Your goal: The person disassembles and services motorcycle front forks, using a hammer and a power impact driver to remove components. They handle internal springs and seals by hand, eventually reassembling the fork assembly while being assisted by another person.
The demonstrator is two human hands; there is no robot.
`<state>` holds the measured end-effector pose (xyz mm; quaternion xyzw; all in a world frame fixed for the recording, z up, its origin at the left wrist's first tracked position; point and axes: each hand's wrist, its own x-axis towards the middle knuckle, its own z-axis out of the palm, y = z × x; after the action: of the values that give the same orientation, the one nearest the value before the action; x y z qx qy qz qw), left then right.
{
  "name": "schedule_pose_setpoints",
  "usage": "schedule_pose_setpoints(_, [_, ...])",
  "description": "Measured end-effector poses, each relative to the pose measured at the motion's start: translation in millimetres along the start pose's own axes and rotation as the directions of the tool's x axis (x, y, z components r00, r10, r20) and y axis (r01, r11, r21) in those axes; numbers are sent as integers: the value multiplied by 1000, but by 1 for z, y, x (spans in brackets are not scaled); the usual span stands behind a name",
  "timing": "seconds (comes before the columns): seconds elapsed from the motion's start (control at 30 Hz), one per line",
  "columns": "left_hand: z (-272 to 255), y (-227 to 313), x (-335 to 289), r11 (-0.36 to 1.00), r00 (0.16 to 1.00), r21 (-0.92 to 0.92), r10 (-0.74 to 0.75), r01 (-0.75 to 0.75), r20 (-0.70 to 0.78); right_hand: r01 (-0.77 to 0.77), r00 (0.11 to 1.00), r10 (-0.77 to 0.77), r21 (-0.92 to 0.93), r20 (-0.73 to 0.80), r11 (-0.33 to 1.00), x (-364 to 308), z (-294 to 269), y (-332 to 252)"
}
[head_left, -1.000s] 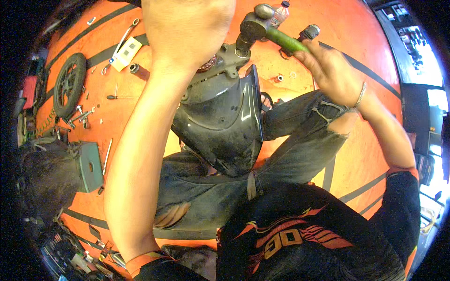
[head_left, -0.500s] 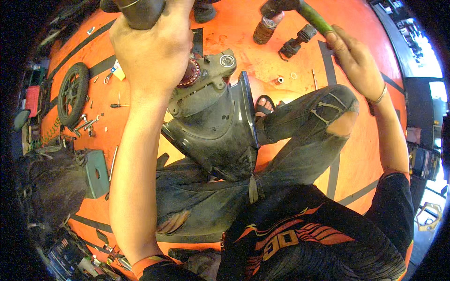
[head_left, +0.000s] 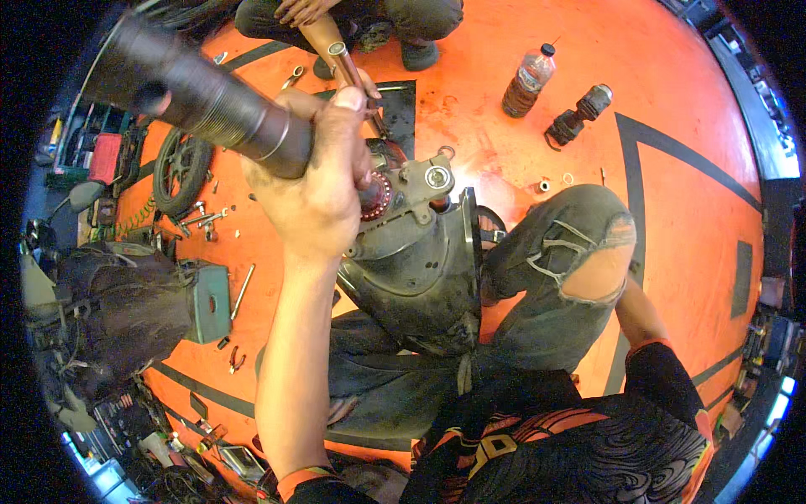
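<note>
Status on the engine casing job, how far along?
Done: the casing sits stripped between the person's knees, with bolts and a wheel laid out on the orange floor. In hand: left hand holds a dark ribbed tube over the red-ringed hub. Right hand is hidden. Left: loose parts remain unfitted.

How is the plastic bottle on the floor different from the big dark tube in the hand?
The plastic bottle stands upright on the orange floor, untouched; the dark tube is gripped in the left hand, held slanted in the air. The bottle is clear with a dark cap; the tube is dark metal. Both are round and long.
</note>
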<state>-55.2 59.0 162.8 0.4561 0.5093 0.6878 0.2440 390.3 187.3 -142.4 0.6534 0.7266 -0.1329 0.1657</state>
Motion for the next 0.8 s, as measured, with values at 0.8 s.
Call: schedule_pose_setpoints(0.8, [-118,27,-79,996,913,-89,-34,-2,-406,618,779,-564,184,-273,764,64,-148,-101])
